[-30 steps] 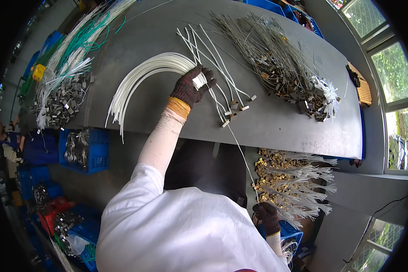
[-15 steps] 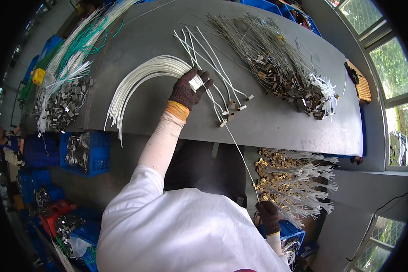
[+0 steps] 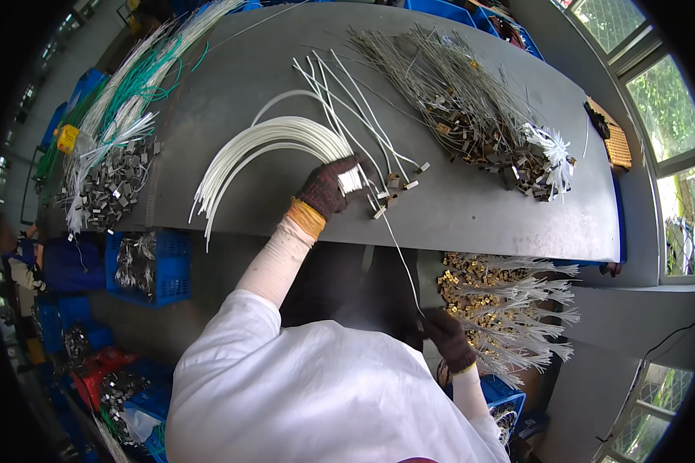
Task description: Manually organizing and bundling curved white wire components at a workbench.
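My gloved left hand (image 3: 338, 185) is closed around a bundle of white cables (image 3: 274, 133) above the grey table. The bundle arcs left from the grip, its loose ends hanging near the front edge. One cable (image 3: 286, 94) bows out above the rest. Beside this hand, several loose white cables (image 3: 363, 108) lie with small metal end blocks (image 3: 411, 185) toward me. From these blocks a thin white wire (image 3: 400, 251) runs over the table edge to my gloved right hand (image 3: 448, 339), low beside my body. Its fingers appear closed on the wire; their tips are dark and partly hidden.
A pile of grey wires with metal blocks (image 3: 471, 116) covers the table's right part. At left lie white and green strands (image 3: 135, 77) with more blocks. Bunches with brass-coloured ends (image 3: 479, 301) sit below the right edge. A blue crate (image 3: 170, 266) stands below at left.
My left hand has moved slightly down and right with the bundle, and one cable now stands apart from it. My right hand has risen and moved left, nearer the table.
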{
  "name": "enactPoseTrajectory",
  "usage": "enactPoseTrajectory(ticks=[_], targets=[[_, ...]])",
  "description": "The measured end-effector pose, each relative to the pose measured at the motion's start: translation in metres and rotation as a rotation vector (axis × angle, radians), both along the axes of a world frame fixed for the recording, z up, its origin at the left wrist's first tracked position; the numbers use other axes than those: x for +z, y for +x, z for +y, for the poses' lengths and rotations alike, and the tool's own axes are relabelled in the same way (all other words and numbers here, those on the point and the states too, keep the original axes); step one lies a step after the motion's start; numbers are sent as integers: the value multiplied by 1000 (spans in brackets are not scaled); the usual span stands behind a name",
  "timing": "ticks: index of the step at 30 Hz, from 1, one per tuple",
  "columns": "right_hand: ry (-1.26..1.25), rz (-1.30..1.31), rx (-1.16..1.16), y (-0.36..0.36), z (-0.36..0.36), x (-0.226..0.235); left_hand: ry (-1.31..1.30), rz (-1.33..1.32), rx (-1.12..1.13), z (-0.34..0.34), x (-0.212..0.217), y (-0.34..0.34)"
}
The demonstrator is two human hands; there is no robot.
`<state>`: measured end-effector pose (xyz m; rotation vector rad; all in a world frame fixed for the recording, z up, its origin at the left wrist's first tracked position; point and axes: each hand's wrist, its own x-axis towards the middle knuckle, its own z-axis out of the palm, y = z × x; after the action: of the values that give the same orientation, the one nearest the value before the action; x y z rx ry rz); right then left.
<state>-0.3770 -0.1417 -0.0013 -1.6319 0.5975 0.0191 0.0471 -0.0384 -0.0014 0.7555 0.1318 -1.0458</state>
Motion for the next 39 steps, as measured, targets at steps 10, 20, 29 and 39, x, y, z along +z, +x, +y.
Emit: enactPoseTrajectory(ticks=[10, 20, 29, 39], targets=[[250, -482, -35, 182, 0, 10, 7, -742, -185, 36, -8, -65], [408, -480, -143, 232, 25, 54, 487, -1859, -39, 53, 43, -66], [310, -386, -228, 259, -19, 25, 279, -1083, -14, 41, 23, -43], [-1250, 255, -199, 303, -163, -1, 150, -113, 36, 40, -1, -23]])
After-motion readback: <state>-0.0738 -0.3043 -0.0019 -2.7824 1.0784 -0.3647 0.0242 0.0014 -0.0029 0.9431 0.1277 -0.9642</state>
